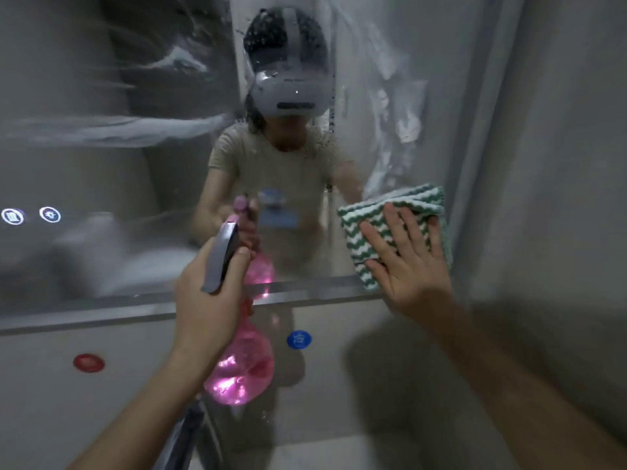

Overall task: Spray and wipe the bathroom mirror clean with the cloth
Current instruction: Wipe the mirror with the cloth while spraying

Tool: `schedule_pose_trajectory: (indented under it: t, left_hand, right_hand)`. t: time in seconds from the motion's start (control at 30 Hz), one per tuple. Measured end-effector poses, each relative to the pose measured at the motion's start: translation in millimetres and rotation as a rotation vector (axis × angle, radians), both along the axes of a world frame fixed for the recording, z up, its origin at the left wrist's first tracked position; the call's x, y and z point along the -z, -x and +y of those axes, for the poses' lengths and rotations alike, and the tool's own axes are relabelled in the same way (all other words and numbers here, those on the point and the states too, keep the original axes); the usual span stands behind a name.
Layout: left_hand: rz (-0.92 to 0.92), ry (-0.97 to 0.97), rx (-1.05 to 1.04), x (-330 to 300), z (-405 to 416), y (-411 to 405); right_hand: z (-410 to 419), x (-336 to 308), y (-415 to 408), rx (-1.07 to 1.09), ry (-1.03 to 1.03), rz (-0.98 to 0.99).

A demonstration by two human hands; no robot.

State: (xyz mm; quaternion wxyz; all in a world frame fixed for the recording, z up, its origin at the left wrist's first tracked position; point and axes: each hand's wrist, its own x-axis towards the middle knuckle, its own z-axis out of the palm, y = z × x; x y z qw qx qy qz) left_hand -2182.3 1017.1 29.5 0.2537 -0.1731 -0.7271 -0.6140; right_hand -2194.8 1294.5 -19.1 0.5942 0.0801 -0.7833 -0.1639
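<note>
The right hand (405,257) lies flat with fingers straight and spread, pressing the cloth (366,228) against the mirror (101,147) at its lower right corner. The cloth is folded, with a green and white zigzag pattern; its lower edge reaches down to the mirror's bottom frame (101,308), and its right edge sits at the mirror's right border beside the grey wall (559,164).

The left hand (207,300) grips the spray bottle (244,368) around the neck, fingers curled, thumb resting beside the grey trigger head (222,256). The bottle body is translucent pink and hangs below the hand, in front of the panel under the mirror. The nozzle points toward the glass, near the mirror's lower centre.

The mirror surface carries wet streaks and smears across the upper left and upper right areas, plus fine droplets near the top centre. Two small lit round icons (30,215) show at the mirror's left edge.

On the panel below the frame, a red round marker (89,362) sits at left and a blue round marker (299,339) sits just right of the bottle
</note>
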Motion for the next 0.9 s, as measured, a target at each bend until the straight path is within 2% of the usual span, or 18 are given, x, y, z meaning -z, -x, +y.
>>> schedule_pose_trajectory:
  t: [0.17,0.37,0.47,0.63,0.9]
  left_hand:
    - [0.040,0.004,0.024,-2.1,6.1,0.1]
    - [0.051,-0.002,0.017,-7.0,-30.3,0.2]
    - [0.049,-0.015,-0.009,-10.1,-59.9,4.2]
    - [0.034,-0.071,-0.038,-13.0,-109.5,8.0]
    - [0.030,-0.110,-0.072,-28.0,-173.2,14.9]
  right_hand:
    - [-6.7,6.6,-4.2,-0.007,0.086,0.055]
    - [-72.9,8.5,16.0,0.165,0.457,0.047]
    - [-101.1,0.5,23.6,0.176,0.558,0.029]
    - [-150.4,-16.9,35.1,0.130,0.564,0.026]
    - [-255.8,-62.5,66.2,0.077,0.409,-0.027]
